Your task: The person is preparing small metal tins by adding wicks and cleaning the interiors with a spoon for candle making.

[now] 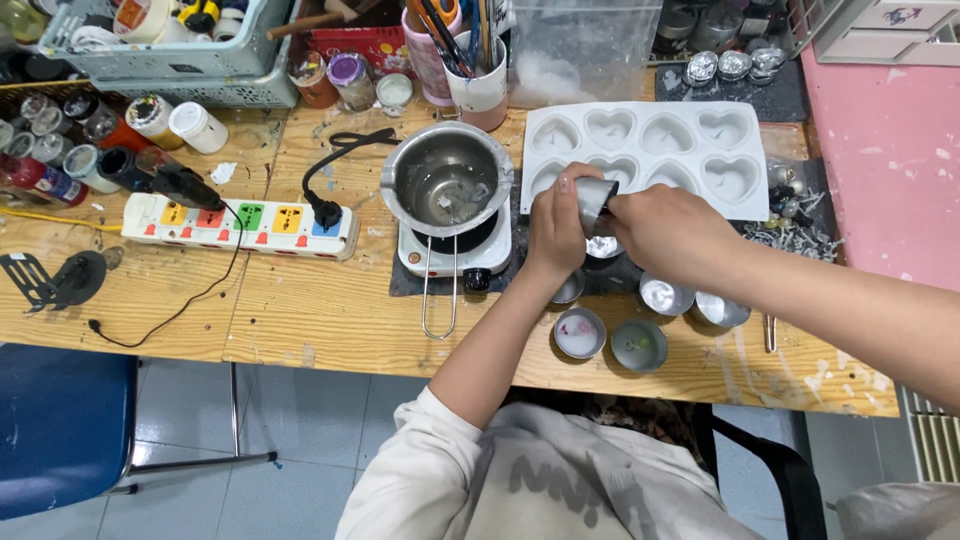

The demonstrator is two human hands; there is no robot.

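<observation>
Left hand: the left hand (pixel 556 225) is closed around one side of a small metal cup (pixel 592 200), fingers curled over its rim.
Right hand: the right hand (pixel 668 232) grips the same cup from the other side, fingers wrapped on it.
Cup: tilted, held between both hands above the table (pixel 330 320), just in front of the mould's near edge.
Mould: a white tray (pixel 650 155) with heart-shaped hollows lies behind the hands, partly hidden by them.
Pot: a steel pot (pixel 446 180) stands on a small white hotplate (pixel 455 255), just left of the left hand; its wire handle points toward the table's front edge.
Tins: several small round tins sit below the hands; one with whitish filling (pixel 580 333) and one greenish (pixel 639 345) lie nearest the front edge, two more (pixel 667 295) close under the right wrist.
Power strip: a white strip (pixel 240 222) with coloured switches lies left of the hotplate, a black plug in its right end.
Back: a mug of brushes (pixel 476 80) and a clear bag (pixel 580 50) stand behind the pot and mould.
Far left: paint bottles (pixel 150 125) and a grey basket (pixel 170 50).
</observation>
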